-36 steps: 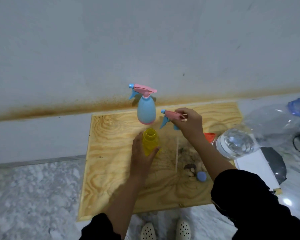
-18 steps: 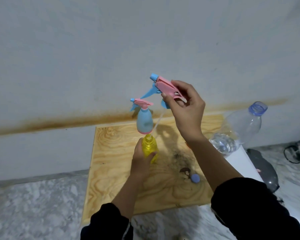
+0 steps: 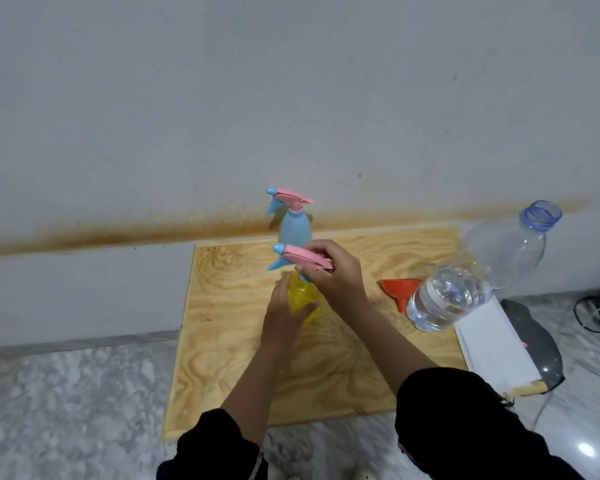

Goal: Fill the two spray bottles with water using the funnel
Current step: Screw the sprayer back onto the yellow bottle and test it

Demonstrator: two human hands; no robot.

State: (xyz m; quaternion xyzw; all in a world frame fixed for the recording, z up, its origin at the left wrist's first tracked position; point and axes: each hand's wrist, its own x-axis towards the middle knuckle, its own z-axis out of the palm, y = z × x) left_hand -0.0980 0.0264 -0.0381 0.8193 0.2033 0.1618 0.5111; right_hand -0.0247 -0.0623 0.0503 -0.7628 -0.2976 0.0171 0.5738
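A yellow spray bottle (image 3: 301, 297) stands on the plywood board (image 3: 229, 341), and my left hand (image 3: 283, 317) grips its body. My right hand (image 3: 333, 275) holds a pink and blue spray head (image 3: 297, 259) right on top of the yellow bottle's neck. Behind them, by the wall, stands a blue spray bottle (image 3: 294, 228) with its pink spray head on. A red funnel (image 3: 399, 289) lies on the board to the right. Beside it stands a large clear water bottle (image 3: 465, 289), uncapped, with water in its lower part.
The board lies on a marbled floor (image 3: 66, 403) against a grey wall with a rust-coloured stain. A white sheet (image 3: 489, 344) and a dark object (image 3: 541, 344) sit at the board's right edge. Black cables (image 3: 596, 306) lie at far right.
My right hand has brought the spray head down from high above the board onto the yellow bottle's neck. My left hand has stayed on the bottle.
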